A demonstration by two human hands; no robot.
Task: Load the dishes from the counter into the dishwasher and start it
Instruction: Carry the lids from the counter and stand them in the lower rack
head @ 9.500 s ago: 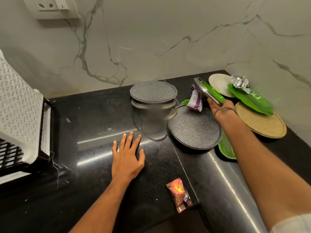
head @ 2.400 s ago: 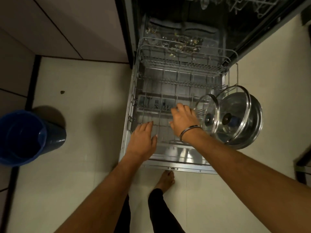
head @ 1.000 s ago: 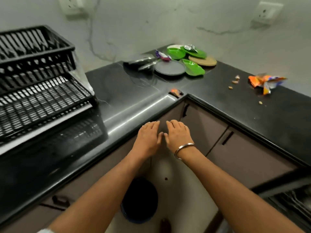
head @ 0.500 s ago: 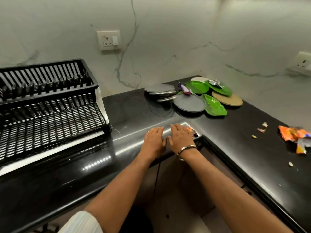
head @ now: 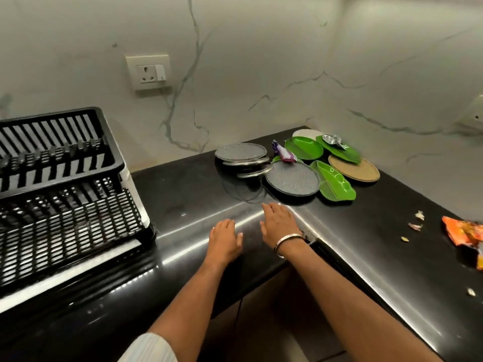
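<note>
Dishes lie in the far corner of the black counter (head: 198, 202). A grey speckled plate (head: 292, 178) sits nearest me, and a second grey plate (head: 240, 151) rests on stacked steel-rimmed lids (head: 254, 170). Green leaf-shaped plates (head: 333, 184) (head: 304, 147) and a tan round plate (head: 356, 169) lie to their right. My left hand (head: 225, 237) hovers palm down over the counter, empty, fingers apart. My right hand (head: 278, 222), with a metal bangle at the wrist, is just short of the nearest grey plate, also empty and spread. The dishwasher is out of view.
A black two-tier dish rack (head: 62, 189) fills the counter's left side. A purple wrapper (head: 283, 154) and crumpled foil (head: 331, 139) lie among the plates. An orange wrapper (head: 464, 232) and crumbs sit at the right. A wall socket (head: 149, 73) is above.
Since the dishwasher view I have turned back to the counter. Over the last second both empty hands have moved forward across the counter toward the plates and spread apart.
</note>
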